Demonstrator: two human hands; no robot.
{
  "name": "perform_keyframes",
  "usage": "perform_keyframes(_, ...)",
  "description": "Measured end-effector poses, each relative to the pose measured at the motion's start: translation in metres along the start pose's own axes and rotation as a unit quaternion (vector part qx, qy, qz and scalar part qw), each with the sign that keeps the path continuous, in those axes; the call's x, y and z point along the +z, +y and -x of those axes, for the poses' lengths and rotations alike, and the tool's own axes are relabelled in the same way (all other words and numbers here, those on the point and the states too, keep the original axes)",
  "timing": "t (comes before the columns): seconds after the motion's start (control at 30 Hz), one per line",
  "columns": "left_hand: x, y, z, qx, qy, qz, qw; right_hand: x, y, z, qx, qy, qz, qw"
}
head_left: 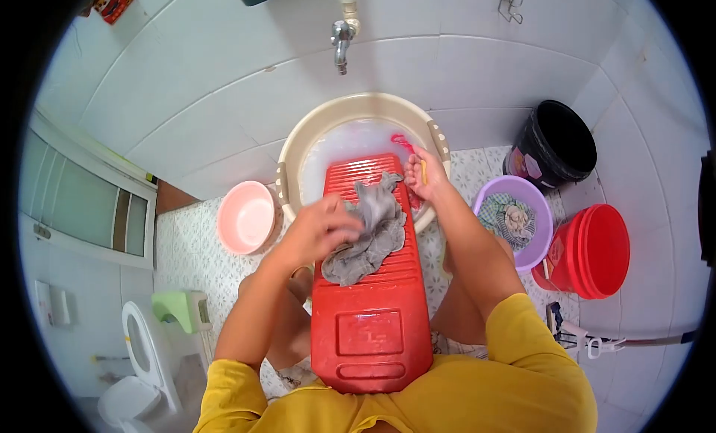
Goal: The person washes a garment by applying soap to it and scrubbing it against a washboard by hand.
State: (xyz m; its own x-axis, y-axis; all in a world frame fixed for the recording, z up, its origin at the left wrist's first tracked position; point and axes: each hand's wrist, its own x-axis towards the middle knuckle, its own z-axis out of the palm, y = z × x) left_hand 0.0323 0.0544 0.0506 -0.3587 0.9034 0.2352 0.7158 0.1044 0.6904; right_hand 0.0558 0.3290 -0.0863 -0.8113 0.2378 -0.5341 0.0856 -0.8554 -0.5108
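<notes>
A red plastic washboard (369,299) leans from my lap into a large beige basin (350,105) of cloudy water. On its ridges lies a crumpled wet grey cloth (365,258), partly bunched up. My left hand (326,226) is over the left edge of this cloth, its fingers bent and smeared by motion, so I cannot tell whether they grip it. At the basin's right side, my right hand (425,176) is closed around the yellow handle of what looks like a scrub brush (403,141), whose pinkish-red end points toward the water.
A pink basin (246,218) stands left. To the right are a purple basin (542,209) with cloths inside, a black bucket (537,149) and a red bucket (604,250). A metal tap (341,45) juts from the wall above. A green stool (175,308) and toilet (145,358) are lower left.
</notes>
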Motion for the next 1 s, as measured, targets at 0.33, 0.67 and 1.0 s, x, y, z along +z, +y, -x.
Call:
perform_keyframes(0.33, 0.024, 0.008, 0.106, -0.118, 0.075, 0.012, 0.99, 0.077, 0.059, 0.077, -0.113, -0.035, 0.414, 0.903)
perform_keyframes(0.67, 0.05, -0.013, 0.086, -0.193, 0.156, 0.072, 0.966, 0.083, 0.1, 0.054, -0.378, 0.046, 0.825, 0.417)
perform_keyframes(1.0, 0.067, -0.041, 0.103, -0.261, 0.221, 0.288, 0.895, 0.074, 0.117, 0.111, -0.382, -0.173, 0.813, 0.404)
